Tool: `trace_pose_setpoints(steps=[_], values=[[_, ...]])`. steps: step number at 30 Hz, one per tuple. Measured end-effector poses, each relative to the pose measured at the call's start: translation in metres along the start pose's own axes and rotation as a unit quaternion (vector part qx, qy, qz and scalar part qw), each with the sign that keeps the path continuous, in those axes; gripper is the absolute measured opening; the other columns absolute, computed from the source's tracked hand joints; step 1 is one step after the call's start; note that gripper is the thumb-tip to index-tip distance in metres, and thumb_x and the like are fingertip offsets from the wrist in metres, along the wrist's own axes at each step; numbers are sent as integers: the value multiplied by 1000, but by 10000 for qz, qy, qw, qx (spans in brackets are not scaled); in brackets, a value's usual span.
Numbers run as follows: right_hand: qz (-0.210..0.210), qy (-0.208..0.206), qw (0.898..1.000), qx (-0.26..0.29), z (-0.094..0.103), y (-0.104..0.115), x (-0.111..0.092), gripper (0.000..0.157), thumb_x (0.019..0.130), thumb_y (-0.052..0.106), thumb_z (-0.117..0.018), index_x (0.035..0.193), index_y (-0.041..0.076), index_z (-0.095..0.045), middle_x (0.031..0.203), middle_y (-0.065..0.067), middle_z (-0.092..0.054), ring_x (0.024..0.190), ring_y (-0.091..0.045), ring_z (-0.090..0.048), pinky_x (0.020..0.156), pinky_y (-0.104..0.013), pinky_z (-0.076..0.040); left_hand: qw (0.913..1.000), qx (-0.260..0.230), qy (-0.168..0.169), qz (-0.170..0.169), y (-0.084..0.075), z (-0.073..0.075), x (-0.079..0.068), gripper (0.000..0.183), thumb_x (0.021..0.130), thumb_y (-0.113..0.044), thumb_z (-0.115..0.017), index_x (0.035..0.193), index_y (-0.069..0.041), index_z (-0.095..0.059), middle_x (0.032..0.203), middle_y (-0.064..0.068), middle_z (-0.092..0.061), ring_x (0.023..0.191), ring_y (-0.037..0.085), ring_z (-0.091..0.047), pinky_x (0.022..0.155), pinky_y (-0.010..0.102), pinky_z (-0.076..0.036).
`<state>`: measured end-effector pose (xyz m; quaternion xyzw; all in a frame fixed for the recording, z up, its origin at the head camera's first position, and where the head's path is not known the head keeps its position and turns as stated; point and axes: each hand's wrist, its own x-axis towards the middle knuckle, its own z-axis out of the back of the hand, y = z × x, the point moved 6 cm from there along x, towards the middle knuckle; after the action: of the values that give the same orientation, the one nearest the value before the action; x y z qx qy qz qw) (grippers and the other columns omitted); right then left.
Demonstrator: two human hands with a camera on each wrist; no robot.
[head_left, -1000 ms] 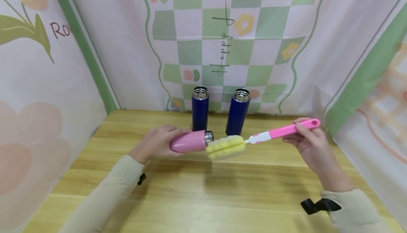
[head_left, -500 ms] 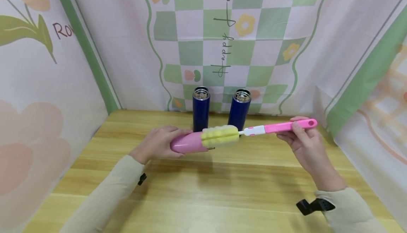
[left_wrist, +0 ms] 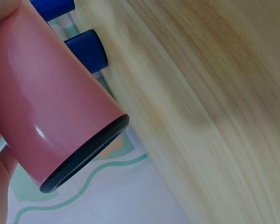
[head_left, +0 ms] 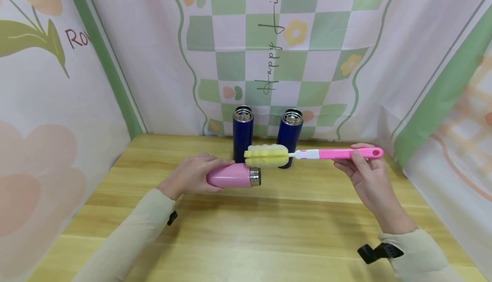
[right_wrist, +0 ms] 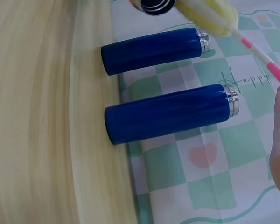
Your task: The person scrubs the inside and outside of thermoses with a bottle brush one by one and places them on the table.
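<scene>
My left hand (head_left: 194,173) grips a pink vacuum flask (head_left: 230,176) around its base end. The flask lies sideways in the air, its bare metal mouth (head_left: 255,177) pointing right; its black-rimmed base (left_wrist: 86,156) shows in the left wrist view. In my right hand (head_left: 370,175), a bottle brush is pinched by its pink handle (head_left: 334,153). The brush's yellow and white sponge head (head_left: 267,156) points left, just above and behind the flask's mouth, outside it. In the right wrist view the sponge (right_wrist: 212,16) overlaps the flask's mouth edge.
Two dark blue flasks, a left one (head_left: 242,134) and a right one (head_left: 290,132), stand upright and lidless at the back of the wooden table (head_left: 246,239). Behind them hangs a checked curtain (head_left: 265,64), with more printed cloth at both sides.
The brush has moved from level with the flask's mouth, across the front of it, to above it, uncovering the mouth. It has also shifted slightly left. The left hand has hardly moved.
</scene>
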<state>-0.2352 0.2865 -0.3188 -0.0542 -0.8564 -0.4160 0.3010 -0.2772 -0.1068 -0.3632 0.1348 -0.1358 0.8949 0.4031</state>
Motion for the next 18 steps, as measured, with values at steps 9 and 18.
trace_pose_setpoints(steps=[9, 18], values=[[-48, -351, 9967, -728, 13, 1, -3, 19, 105, -6, -36, 118, -9, -49, 109, -23, -64, 101, -31, -69, 90, -36, -53, 9996, -12, -190, -227, -3, 2, 3, 71, 75, -47, -85, 139, -32, -60, 118, -4, -69, 102, 15, -64, 79, 36, -53], [-284, -127, 9955, -890, 23, -2, -6, 19, 106, -6, -35, 116, -11, -50, 112, -22, -65, 103, -29, -69, 91, -38, -49, 9990, 15, -306, -313, -3, 3, 4, 70, 75, -46, -85, 139, -30, -61, 118, -3, -69, 100, 15, -64, 79, 35, -53]])
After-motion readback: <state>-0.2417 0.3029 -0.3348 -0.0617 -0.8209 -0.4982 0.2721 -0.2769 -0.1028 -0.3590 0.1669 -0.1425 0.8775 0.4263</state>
